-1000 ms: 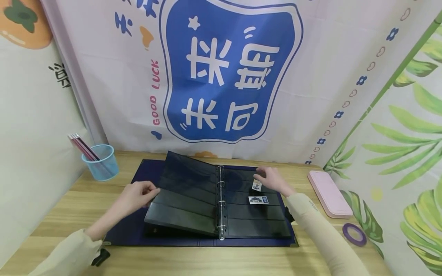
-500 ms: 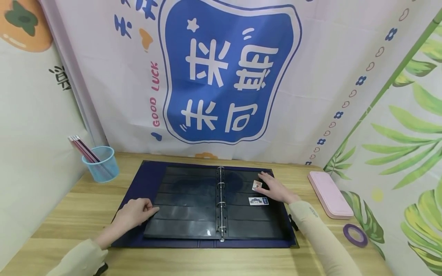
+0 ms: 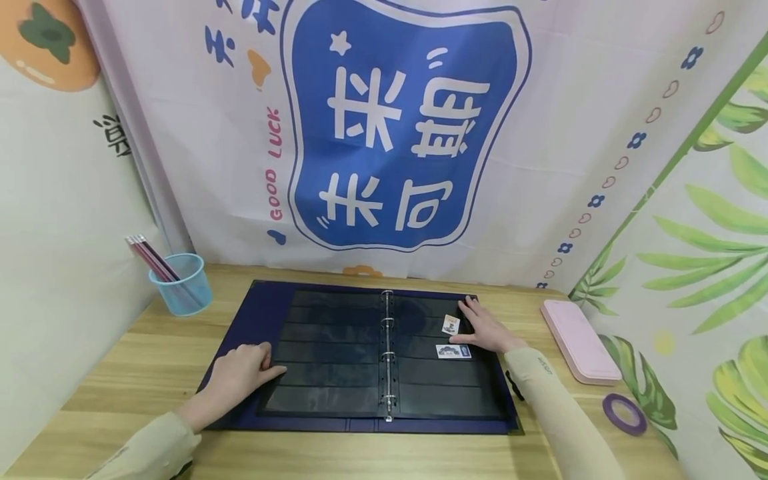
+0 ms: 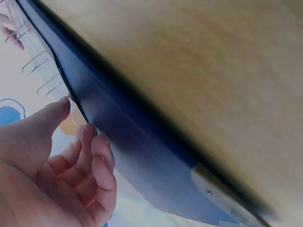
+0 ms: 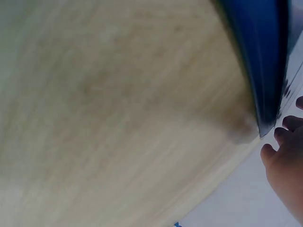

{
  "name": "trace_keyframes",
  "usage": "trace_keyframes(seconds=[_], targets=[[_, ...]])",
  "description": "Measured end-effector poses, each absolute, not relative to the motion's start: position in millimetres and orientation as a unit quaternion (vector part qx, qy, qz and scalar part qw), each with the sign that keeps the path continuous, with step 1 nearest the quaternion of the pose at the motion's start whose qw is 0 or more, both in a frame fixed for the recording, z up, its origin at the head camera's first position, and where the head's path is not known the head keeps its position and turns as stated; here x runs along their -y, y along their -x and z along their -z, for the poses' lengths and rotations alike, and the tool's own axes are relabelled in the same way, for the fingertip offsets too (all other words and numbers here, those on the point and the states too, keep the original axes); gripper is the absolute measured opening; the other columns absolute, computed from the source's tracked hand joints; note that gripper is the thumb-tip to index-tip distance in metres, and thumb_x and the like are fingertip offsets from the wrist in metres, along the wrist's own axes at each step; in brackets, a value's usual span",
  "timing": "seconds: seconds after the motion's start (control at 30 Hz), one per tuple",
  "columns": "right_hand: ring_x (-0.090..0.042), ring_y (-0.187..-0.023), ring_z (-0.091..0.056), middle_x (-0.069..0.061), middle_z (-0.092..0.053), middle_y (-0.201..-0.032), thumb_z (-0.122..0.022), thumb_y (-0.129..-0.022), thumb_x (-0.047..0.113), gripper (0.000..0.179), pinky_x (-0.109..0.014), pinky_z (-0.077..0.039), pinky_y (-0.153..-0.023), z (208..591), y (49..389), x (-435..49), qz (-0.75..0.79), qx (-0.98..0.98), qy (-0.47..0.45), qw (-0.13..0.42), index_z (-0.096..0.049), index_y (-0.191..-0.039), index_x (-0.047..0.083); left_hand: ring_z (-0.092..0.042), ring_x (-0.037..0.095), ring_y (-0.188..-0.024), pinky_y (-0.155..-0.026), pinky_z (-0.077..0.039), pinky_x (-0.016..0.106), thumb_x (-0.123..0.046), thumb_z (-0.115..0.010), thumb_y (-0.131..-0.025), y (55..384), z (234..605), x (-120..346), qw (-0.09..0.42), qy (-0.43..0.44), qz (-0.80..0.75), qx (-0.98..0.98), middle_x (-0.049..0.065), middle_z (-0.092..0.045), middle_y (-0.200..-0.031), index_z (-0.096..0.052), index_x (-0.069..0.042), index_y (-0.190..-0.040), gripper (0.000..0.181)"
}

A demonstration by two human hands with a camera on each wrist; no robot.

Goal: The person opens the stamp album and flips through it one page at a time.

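So, the binder: my blue binder (image 3: 258, 320) lies spread flat on the wooden table (image 3: 336, 457), black pocket pages on both sides of a row of metal rings (image 3: 388, 367).

Left hand: my left hand (image 3: 243, 373) sits at the outer edge of the left page (image 3: 336, 373), fingers loosely curled, thumb stretched out over that edge. The left wrist view shows a gap between thumb tip and fingertips, so I'd call it relaxed, nothing gripped.

Right hand: my right hand (image 3: 485, 329) is over the outer part of the right page (image 3: 444, 403), palm down, fingers spread, holding nothing. The right wrist view only catches part of it at the edge, plus a bit of blue cover.

Cards: two little printed ones on the right page. The upper card (image 3: 451, 325) stands taller than wide and leans a little; the lower card (image 3: 453, 351) lies sideways just below. My thumb tip is between them, can't tell if it touches either.

Pencil cup: blue mesh cup (image 3: 183, 293) off to the left, pencils (image 3: 150, 260) leaning out of it.

Right side stuff: a pink case (image 3: 581, 341), with a purple tape roll (image 3: 611, 410) near its closer end.

Backdrop: white cloth with a big blue badge (image 3: 378, 157) on it.
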State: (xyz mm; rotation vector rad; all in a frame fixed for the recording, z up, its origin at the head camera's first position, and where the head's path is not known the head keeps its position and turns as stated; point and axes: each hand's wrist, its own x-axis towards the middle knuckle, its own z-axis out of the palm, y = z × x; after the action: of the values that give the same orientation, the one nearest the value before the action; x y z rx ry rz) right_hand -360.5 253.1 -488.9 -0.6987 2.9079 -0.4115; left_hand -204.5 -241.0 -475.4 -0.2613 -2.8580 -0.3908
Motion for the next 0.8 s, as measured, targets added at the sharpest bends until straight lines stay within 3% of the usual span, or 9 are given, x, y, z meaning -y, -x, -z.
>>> trace_keyframes(seconds=[0.1,0.17,0.23,0.3,0.37,0.47,0.63,0.8], targets=[[-0.05,-0.15,-0.017,-0.03,-0.013,-0.163,-0.069,-0.088,0.054,0.099,-0.063,-0.022,-0.119,488.7,361.8,-254.4,0.138,-0.961,0.232,0.055,-0.023,-0.156,-0.002,-0.035,0.011,-0.049,-0.043,-0.023,0.021,-0.037,-0.086,-0.074,206.8,477.6,239.0,0.184,0.124,0.098,0.97,-0.003,-0.043,-0.06,-0.051,-0.014,-0.071,0.042],[-0.05,-0.15,-0.017,-0.031,-0.013,-0.162,-0.069,-0.088,0.053,0.1,-0.063,-0.022,-0.119,487.9,362.3,-254.7,0.142,-0.961,0.232,0.055,-0.023,-0.156,-0.003,-0.045,0.014,-0.057,-0.047,-0.034,0.025,-0.038,-0.088,-0.071,208.8,479.4,237.8,0.223,0.15,0.073,0.96,0.0,-0.053,-0.069,-0.06,-0.012,-0.08,0.039],[-0.05,-0.15,-0.015,-0.031,-0.012,-0.163,-0.069,-0.088,0.053,0.1,-0.063,-0.021,-0.119,487.3,362.7,-254.9,0.148,-0.96,0.227,0.063,-0.021,-0.156,-0.004,-0.058,0.021,-0.071,-0.057,-0.049,0.034,-0.04,-0.087,-0.072,210.6,481.3,236.4,0.239,0.174,0.057,0.954,0.006,-0.064,-0.084,-0.068,-0.009,-0.092,0.042],[-0.048,-0.151,-0.013,-0.029,-0.011,-0.164,-0.068,-0.088,0.054,0.102,-0.062,-0.019,-0.12,486.8,362.9,-255.1,0.152,-0.961,0.22,0.075,-0.019,-0.156,-0.004,-0.065,0.031,-0.095,-0.075,-0.055,0.048,-0.041,-0.083,-0.077,211.7,483.3,235.2,0.226,0.196,0.053,0.953,0.013,-0.069,-0.107,-0.07,-0.006,-0.11,0.05],[-0.047,-0.152,-0.012,-0.028,-0.009,-0.164,-0.067,-0.088,0.056,0.103,-0.061,-0.018,-0.121,486.4,362.8,-255.1,0.155,-0.961,0.214,0.085,-0.017,-0.156,-0.004,-0.061,0.038,-0.119,-0.094,-0.05,0.059,-0.042,-0.077,-0.083,211.9,484.6,234.1,0.189,0.213,0.057,0.957,0.017,-0.064,-0.13,-0.066,-0.005,-0.126,0.058],[-0.046,-0.152,-0.011,-0.028,-0.01,-0.164,-0.067,-0.088,0.056,0.105,-0.061,-0.018,-0.121,485.7,362.5,-254.7,0.159,-0.961,0.209,0.089,-0.017,-0.156,-0.007,-0.045,0.04,-0.139,-0.108,-0.037,0.065,-0.046,-0.066,-0.092,211.3,485.5,232.2,0.123,0.227,0.071,0.964,0.017,-0.05,-0.15,-0.053,-0.009,-0.143,0.065],[-0.046,-0.152,-0.013,-0.03,-0.012,-0.163,-0.068,-0.088,0.056,0.106,-0.06,-0.019,-0.121,484.3,361.1,-252.4,0.157,-0.961,0.208,0.086,-0.017,-0.155,-0.009,-0.036,0.036,-0.147,-0.115,-0.028,0.066,-0.058,-0.05,-0.097,210.8,485.4,231.7,0.063,0.237,0.085,0.966,0.011,-0.039,-0.159,-0.042,-0.013,-0.152,0.071],[-0.047,-0.151,-0.014,-0.031,-0.013,-0.162,-0.069,-0.087,0.055,0.106,-0.06,-0.02,-0.121,484.0,360.4,-248.8,0.162,-0.96,0.211,0.085,-0.019,-0.154,-0.009,-0.038,0.036,-0.146,-0.114,-0.028,0.066,-0.067,-0.048,-0.093,210.6,485.7,234.4,0.048,0.249,0.073,0.965,0.011,-0.039,-0.159,-0.042,-0.015,-0.152,0.079]])
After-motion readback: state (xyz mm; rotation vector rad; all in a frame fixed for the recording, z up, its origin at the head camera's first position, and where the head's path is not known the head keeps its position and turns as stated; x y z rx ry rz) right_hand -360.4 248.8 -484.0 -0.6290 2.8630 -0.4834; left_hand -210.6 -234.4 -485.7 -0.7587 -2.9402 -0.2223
